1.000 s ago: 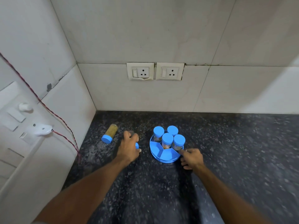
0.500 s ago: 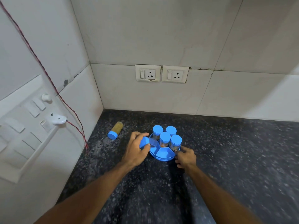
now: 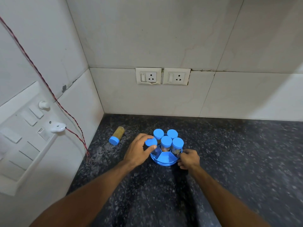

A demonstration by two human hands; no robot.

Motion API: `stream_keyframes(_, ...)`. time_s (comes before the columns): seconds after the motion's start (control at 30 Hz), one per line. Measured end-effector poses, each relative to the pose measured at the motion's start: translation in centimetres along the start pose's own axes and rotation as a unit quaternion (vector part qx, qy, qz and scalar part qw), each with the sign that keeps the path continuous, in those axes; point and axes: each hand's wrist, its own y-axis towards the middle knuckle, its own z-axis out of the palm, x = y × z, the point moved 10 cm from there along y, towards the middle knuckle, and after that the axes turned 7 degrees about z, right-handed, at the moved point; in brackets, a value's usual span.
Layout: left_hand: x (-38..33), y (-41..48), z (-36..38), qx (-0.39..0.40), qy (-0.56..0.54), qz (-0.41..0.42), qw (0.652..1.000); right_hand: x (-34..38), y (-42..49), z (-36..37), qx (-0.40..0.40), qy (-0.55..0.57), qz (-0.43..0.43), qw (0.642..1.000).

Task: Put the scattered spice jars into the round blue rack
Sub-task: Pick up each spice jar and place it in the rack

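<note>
Currently: left hand (image 3: 139, 150), fingers (image 3: 151, 147) clamped on blue-capped jar (image 3: 151, 142), upright, directly over rack (image 3: 164, 158) left slot; right hand (image 3: 188, 158) fingers curled gripping rack rim; last jar (image 3: 116, 135) lying leftward on table (image 3: 229, 161).

Head view, down over countertop (image 3: 229, 161)

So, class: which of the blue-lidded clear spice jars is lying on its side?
The yellow-filled jar on the dark countertop, left of the round blue rack; the others stand upright.
</note>
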Motion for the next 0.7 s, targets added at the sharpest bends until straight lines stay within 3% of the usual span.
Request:
stream_keyframes(0.1,-0.2,0.0,1.4,0.067,0.03,0.02,0.997,0.5,-0.2,0.3,0.016,0.008,0.005,1.0)
stream_keyframes(0.23,1.2,-0.4,0.8,0.044,0.043,-0.024,0.998,0.5,0.0,1.2,0.039,0.043,0.015,0.998)
stream_keyframes(0.37,4.1,-0.4,-2.5,-0.008,0.227,-0.068,0.972,0.7,-0.4,2.4,0.042,0.049,-0.01,0.998)
stream_keyframes(0.43,7.0,-0.5,-4.2,-0.003,0.288,-0.15,0.946,0.8,-0.8,3.1,0.048,0.057,-0.024,0.997)
stream_keyframes(0.53,11.2,-1.2,-5.9,0.015,0.27,-0.252,0.929,0.7,-0.9,3.5,0.055,0.054,-0.033,0.996)
stream_keyframes(0.7,12.6,-1.9,-7.1,-0.026,0.202,-0.247,0.947,0.9,-0.6,2.6,0.04,0.038,-0.019,0.998)
